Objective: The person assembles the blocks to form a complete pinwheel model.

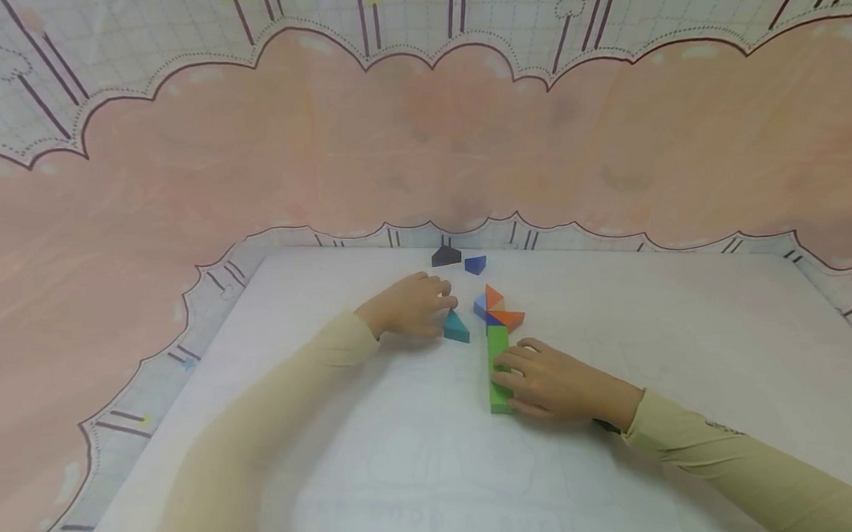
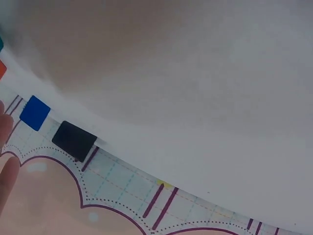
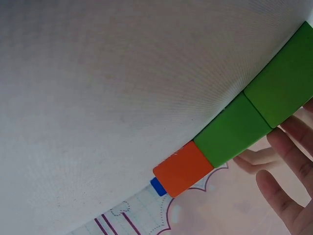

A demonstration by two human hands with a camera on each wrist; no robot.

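Observation:
My left hand (image 1: 410,305) is beside a teal triangular block (image 1: 456,327), its fingertips close to the block's tip; whether they touch it is unclear. In the left wrist view, only fingers (image 2: 6,127) show at the left edge. My right hand (image 1: 553,381) rests its fingers on the green blocks (image 1: 498,341), which lie end to end in a line. In the right wrist view, fingers (image 3: 288,154) lie along the green blocks' side. At the line's far end, orange triangular blocks (image 1: 508,319), a light blue block (image 1: 479,306) and a dark blue piece (image 1: 493,321) form a pinwheel shape.
Behind the pinwheel, a black block (image 1: 446,256) and a blue block (image 1: 476,265) sit near the white table's (image 1: 378,461) far edge. A dark block (image 1: 606,425) is partly hidden under the right wrist. A patterned curtain (image 1: 419,138) hangs around the table.

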